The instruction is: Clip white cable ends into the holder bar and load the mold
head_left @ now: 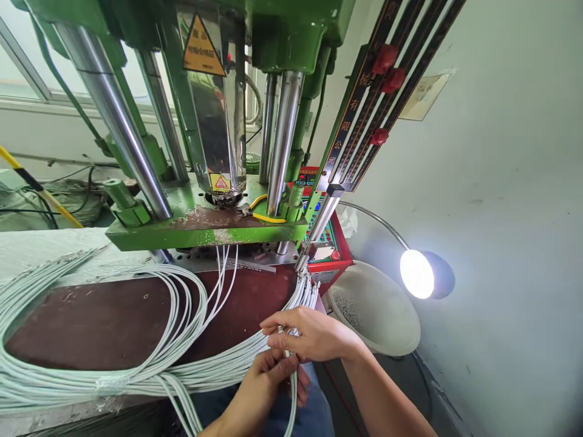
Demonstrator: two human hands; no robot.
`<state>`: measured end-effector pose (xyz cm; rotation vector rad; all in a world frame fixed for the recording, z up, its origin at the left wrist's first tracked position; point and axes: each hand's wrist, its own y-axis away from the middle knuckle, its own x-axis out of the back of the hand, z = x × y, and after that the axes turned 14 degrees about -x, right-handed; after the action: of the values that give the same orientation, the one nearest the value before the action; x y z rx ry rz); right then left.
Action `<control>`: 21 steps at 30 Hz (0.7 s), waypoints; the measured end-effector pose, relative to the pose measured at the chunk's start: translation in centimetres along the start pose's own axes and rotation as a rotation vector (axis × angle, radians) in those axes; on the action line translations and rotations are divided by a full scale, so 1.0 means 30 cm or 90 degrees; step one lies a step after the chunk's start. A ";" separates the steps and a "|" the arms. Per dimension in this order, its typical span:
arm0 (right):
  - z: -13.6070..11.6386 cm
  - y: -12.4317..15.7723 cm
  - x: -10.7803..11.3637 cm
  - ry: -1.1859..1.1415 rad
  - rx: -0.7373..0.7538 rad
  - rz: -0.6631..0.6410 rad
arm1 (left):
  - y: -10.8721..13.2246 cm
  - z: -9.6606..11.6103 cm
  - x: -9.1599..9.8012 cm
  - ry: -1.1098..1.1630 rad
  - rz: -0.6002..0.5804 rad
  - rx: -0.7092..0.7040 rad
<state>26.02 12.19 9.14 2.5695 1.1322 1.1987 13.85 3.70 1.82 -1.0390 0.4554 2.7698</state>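
Note:
My left hand (271,373) is closed around a few white cables (293,397) in front of my lap. Just above it, my right hand (312,334) pinches the upper end of these cables, where a small metal piece shows between the fingers. A large bundle of white cables (228,364) runs behind both hands along the table edge, tied with clear wrap (109,383) at the left. Its tips gather in a cluster (306,291) just beyond my right hand. Several other cables (221,273) lead from the coil into the green press (204,235).
A yellow-handled tool (268,219) rests on the press plate. Behind the table's right end stands a red control box (334,240). A white basin (387,309) holds small bits, and a lit lamp (418,274) hangs above it. Dark red board (91,321) covers the tabletop.

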 end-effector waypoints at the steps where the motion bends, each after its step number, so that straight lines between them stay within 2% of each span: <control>1: -0.004 -0.009 0.008 0.006 0.000 -0.005 | -0.003 0.009 0.003 -0.002 0.020 -0.010; 4: -0.014 -0.046 0.022 0.034 0.020 -0.044 | -0.009 0.025 0.010 0.005 0.040 -0.018; 8: -0.025 -0.097 0.022 0.031 -0.001 -0.056 | -0.014 0.049 0.012 0.024 0.018 -0.030; 13: -0.013 -0.084 0.033 -0.045 -0.029 -0.102 | -0.018 0.089 0.029 -0.005 -0.002 -0.055; 17: 0.025 -0.027 0.026 -0.152 -0.081 0.031 | -0.028 0.119 0.028 -0.007 -0.013 -0.054; 21: 0.053 0.021 0.002 -0.243 -0.106 0.042 | -0.037 0.144 0.004 -0.046 -0.008 -0.055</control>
<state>27.50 12.13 8.32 2.5715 0.8351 0.7277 11.36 6.19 4.57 -0.9515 0.3204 2.8273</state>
